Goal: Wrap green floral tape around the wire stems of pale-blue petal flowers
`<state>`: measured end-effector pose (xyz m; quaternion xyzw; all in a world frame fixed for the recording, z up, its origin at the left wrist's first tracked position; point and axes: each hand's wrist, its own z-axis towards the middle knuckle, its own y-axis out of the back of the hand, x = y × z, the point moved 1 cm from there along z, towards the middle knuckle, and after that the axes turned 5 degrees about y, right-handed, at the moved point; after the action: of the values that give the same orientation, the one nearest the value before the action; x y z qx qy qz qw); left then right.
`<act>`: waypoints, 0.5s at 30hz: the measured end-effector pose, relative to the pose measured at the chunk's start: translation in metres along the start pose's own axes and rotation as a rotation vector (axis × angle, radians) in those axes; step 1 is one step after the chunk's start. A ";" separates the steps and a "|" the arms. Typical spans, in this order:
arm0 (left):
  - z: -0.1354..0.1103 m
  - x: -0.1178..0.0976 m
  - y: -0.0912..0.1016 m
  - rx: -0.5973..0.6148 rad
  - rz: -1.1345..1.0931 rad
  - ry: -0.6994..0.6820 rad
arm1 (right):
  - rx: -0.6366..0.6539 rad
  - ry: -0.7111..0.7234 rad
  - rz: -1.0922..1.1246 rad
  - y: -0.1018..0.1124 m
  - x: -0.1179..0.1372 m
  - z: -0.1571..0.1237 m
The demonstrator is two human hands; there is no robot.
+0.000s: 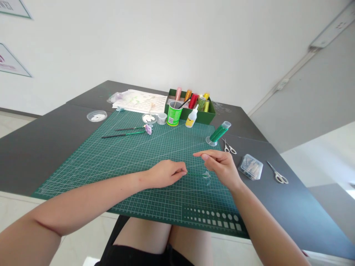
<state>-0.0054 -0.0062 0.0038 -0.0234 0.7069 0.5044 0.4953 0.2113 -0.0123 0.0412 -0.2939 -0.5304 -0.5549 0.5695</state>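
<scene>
My left hand [168, 173] is closed over the cutting mat [133, 155], its thumb and fingertips pinching a thin green stem [194, 173]. The stem points right and ends in a small, pale, see-through flower piece [206, 176]. Above and right of that piece is my right hand [220, 166]. Its index finger reaches left, the thumb is pressed against the finger's side, and the other fingers are curled. Whatever the right hand may hold is too fine to make out. A tilted spool of green thread [219, 132] on a clear base stands just behind it.
Behind are two dark-handled sticks, one by a purple flower [148, 129], a dish of white pieces [149, 118], a green can [174, 114], a glue bottle [191, 117] and a box of thread spools [205, 117]. Rightward lie scissors [278, 174], more scissors [229, 147] and a clear case [251, 167].
</scene>
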 end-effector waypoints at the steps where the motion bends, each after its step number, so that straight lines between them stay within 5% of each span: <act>1: 0.000 -0.001 -0.001 0.028 -0.008 -0.015 | -0.009 0.005 -0.027 0.002 -0.001 0.001; 15: -0.006 -0.010 -0.002 0.075 0.068 -0.098 | 0.043 -0.006 -0.223 0.002 -0.014 0.012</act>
<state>-0.0033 -0.0158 0.0098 0.0438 0.7006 0.4948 0.5122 0.2124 0.0040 0.0320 -0.2226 -0.5734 -0.6024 0.5088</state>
